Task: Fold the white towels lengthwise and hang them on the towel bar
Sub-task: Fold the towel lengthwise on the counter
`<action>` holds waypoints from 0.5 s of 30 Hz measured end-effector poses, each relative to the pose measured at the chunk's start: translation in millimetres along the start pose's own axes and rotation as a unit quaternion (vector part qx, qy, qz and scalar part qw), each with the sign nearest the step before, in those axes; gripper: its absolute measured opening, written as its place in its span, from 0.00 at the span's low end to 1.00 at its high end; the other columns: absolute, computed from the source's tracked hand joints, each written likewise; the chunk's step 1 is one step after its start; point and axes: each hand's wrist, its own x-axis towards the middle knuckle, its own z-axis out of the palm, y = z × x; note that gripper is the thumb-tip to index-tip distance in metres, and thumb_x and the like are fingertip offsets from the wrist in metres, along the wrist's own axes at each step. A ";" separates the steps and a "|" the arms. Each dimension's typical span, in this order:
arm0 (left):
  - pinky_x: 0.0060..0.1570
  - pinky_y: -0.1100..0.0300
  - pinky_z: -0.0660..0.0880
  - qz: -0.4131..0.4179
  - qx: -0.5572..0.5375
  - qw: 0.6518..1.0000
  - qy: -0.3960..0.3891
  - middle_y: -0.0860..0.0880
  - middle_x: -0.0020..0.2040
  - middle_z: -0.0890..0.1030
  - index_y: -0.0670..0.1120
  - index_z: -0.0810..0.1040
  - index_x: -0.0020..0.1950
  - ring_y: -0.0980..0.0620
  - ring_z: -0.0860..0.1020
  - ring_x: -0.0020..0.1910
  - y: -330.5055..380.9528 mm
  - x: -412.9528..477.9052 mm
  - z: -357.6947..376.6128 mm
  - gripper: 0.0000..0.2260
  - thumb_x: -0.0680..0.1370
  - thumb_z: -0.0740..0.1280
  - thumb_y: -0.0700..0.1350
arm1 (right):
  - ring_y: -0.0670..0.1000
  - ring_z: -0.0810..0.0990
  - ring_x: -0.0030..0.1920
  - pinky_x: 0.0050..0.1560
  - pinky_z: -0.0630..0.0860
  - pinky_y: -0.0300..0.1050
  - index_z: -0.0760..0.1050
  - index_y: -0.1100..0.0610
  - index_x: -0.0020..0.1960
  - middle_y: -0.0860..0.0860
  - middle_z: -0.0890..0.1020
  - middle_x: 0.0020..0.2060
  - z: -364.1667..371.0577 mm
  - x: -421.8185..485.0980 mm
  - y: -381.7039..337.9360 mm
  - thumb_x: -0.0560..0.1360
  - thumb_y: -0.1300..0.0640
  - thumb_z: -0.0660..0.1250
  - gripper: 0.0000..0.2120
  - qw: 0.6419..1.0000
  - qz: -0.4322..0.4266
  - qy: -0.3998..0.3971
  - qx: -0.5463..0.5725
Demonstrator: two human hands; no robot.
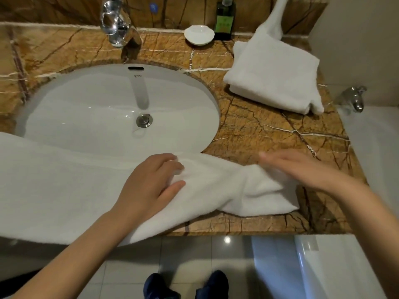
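Observation:
A long white towel point(64, 190) lies across the front of the brown marble counter and over the near rim of the sink. My left hand point(155, 180) grips a bunch of its cloth near the middle, fingers curled into the fabric. My right hand point(298, 167) is blurred, its fingers straight and flat over the towel's right end. A second white towel point(274, 78) lies folded at the back right of the counter, with one end rising up out of view. No towel bar is in view.
The white oval sink point(108, 108) fills the counter's middle, with a chrome tap point(117, 22) behind it. A small white dish point(199, 34) and a dark green bottle point(225, 18) stand at the back. A bathtub point(377, 147) with a chrome fitting point(356, 98) adjoins on the right.

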 end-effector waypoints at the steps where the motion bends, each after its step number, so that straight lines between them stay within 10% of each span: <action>1: 0.55 0.56 0.71 0.011 0.008 1.000 -0.005 0.48 0.62 0.76 0.48 0.77 0.58 0.49 0.73 0.60 -1.4 -2.3 -0.2 0.17 0.77 0.59 0.57 | 0.43 0.76 0.54 0.60 0.73 0.50 0.74 0.38 0.53 0.38 0.76 0.57 3.1 -1.7 2.7 0.65 0.27 0.50 0.26 0.999 0.012 0.043 0.011; 6: 0.61 0.54 0.69 0.059 0.043 0.996 -0.053 0.47 0.67 0.74 0.49 0.76 0.63 0.47 0.73 0.63 -2.1 -9.2 -2.7 0.20 0.77 0.59 0.58 | 0.42 0.76 0.42 0.42 0.76 0.44 0.75 0.42 0.46 0.39 0.77 0.43 13.9 3.2 15.5 0.67 0.44 0.72 0.10 0.979 0.065 0.084 -0.175; 11: 0.65 0.49 0.69 0.104 0.047 0.991 -0.065 0.46 0.70 0.71 0.50 0.74 0.67 0.45 0.71 0.68 -1.8 -8.5 -3.3 0.20 0.78 0.59 0.57 | 0.44 0.76 0.38 0.35 0.73 0.41 0.75 0.46 0.37 0.43 0.78 0.36 16.0 9.1 3.3 0.69 0.48 0.72 0.07 0.973 0.081 0.078 -0.203; 15: 0.68 0.48 0.64 0.149 0.067 0.983 -0.083 0.47 0.72 0.68 0.50 0.72 0.69 0.46 0.67 0.71 0.0 -8.1 -1.1 0.21 0.79 0.57 0.57 | 0.46 0.74 0.34 0.28 0.68 0.40 0.73 0.47 0.33 0.44 0.76 0.32 5.8 10.0 -12.9 0.69 0.50 0.71 0.09 0.948 0.054 0.229 -0.214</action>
